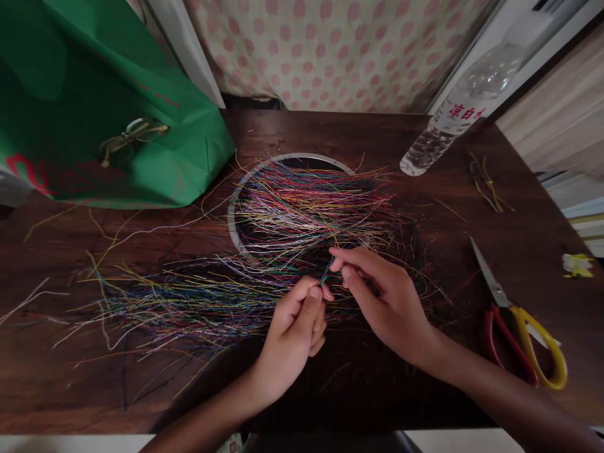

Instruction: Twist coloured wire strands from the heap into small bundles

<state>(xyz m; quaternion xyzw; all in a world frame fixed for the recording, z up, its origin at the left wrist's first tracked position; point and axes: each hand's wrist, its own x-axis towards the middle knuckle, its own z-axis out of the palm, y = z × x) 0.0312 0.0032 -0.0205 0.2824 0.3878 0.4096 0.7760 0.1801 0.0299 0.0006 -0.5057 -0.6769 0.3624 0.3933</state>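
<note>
My left hand [295,330] is closed, with thumb and forefinger pinching a thin green-and-blue wire [326,270] whose strands look twisted together. At the wire's upper end is my right hand [389,292], its fingers curled and gripping the strands. Just beyond both hands, a heap of multicoloured thin wires [311,201] lies across a round dark plate with a pale rim [231,220]. More loose wires [184,308] spread in a long bundle on the table to the left of my left hand and partly beneath it.
Scissors with red and yellow handles [500,296] lie on the right. A water bottle [453,113] stands behind them, near a small tied bunch of wires [488,182]. The green bag [155,145] occupies the back left. A spotted curtain [340,50] hangs beyond the dark wooden table [117,390].
</note>
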